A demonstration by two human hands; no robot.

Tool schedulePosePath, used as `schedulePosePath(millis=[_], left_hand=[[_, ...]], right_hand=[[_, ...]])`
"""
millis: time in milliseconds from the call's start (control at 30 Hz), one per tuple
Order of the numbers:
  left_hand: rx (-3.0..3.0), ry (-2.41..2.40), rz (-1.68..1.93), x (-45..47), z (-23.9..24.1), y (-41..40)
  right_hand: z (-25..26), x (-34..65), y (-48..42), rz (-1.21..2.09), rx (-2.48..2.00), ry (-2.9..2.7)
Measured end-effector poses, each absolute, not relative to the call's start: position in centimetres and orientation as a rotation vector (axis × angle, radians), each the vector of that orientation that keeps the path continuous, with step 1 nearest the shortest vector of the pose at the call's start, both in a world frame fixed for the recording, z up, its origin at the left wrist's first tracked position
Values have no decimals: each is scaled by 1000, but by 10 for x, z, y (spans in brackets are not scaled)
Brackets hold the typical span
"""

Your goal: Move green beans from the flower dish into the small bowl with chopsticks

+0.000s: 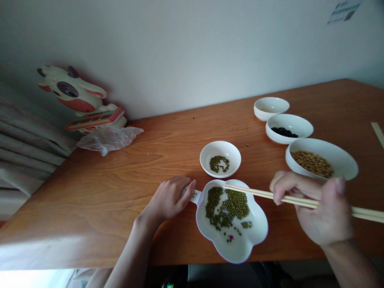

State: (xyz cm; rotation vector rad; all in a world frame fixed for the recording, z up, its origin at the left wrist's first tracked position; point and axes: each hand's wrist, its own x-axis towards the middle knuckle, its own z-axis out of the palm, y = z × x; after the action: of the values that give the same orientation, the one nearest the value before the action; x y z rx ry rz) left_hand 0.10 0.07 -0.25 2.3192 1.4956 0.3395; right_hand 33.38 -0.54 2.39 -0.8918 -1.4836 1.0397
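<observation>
A wooden table [168,156] is bearing everything, with a cow-shaped toy [78,103] leaning by the wall towards ten o'clock from the flower-shaped dish [256,228], which is lying near the person's edge. The dish is looking light and stiff, probably smooth plastic that would be skidding if nudged, so its short handle [196,196], pointing to ten o'clock, is offering the surest hold. A tan-bean bowl [345,160] is sitting at two o'clock, a black-bean bowl [303,127] and a farther bowl [273,105] are standing around one, and a small white bowl [220,148] with a few green beans is resting at twelve, just beyond the rim. The left hand [172,198] is wrapping its fingers around the handle; the right hand [315,210], at three o'clock, is gripping the chopsticks [258,191] well back, their tips pointing to nine over the dish's far side, whether touching it I cannot tell. Green beans [237,203] are spreading across the dish, mostly towards eleven; being hard, round and slick, they are likely calling for a light pinch across their middles. A tiny pink bit [231,237] is lying among strays towards six.
</observation>
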Motion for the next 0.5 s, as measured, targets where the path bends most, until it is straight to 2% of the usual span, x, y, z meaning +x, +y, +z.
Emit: schedulePosePath(millis=[233, 500], left_hand=[[2340, 1489, 346, 1, -3, 1], [2341, 1497, 352, 0, -4, 1]], right_hand=[[4, 348, -9, 1223, -937, -1713], [0, 336, -12, 1261, -866, -1825]])
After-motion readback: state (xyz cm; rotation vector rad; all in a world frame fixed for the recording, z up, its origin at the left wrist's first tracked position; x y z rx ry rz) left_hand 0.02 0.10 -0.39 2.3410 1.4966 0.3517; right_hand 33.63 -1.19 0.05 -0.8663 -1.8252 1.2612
